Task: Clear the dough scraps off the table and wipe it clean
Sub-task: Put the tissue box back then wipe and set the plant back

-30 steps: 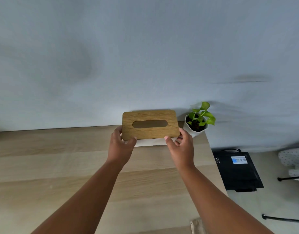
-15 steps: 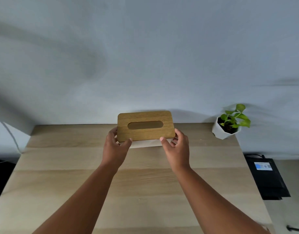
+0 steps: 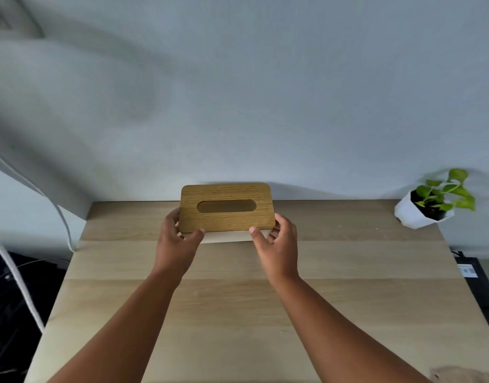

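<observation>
At the table's [image 3: 348, 272] far edge, against the wall: tissue box [image 3: 227, 210], long axis left to right. Left hand [image 3: 177, 241] and right hand [image 3: 276, 244] clasping its two ends, equally near, fingers curled around them. No dough scraps clearly visible.

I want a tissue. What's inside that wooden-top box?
Through the slot in the wooden lid only dark brown shows, no tissue poking out. The lid covers everything else inside.
</observation>
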`<state>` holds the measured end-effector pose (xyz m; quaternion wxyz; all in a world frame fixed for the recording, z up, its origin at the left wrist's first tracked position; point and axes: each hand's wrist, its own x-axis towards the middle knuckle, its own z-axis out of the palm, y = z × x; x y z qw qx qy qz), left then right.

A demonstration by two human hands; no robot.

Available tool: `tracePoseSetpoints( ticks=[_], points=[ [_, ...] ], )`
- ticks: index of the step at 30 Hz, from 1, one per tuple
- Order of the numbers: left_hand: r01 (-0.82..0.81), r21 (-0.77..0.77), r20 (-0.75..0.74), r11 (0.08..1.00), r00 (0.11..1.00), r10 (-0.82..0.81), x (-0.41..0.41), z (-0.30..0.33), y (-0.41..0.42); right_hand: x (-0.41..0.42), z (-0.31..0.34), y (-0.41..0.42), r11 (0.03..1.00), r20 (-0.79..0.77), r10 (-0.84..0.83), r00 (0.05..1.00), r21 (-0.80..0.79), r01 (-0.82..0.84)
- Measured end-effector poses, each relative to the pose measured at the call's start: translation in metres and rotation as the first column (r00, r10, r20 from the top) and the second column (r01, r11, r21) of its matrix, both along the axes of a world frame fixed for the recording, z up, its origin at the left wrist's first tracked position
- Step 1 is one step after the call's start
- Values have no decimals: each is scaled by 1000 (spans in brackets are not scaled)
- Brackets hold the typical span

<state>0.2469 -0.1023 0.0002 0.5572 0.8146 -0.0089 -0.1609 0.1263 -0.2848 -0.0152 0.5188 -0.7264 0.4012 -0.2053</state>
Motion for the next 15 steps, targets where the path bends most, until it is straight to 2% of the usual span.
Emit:
tracePoseSetpoints(
  ticks=[15],
  points=[
    [14,-16,-32,1000,999,-15,39,-20,48,35,-6,49,998,-38,7,999,-63,-10]
  ],
)
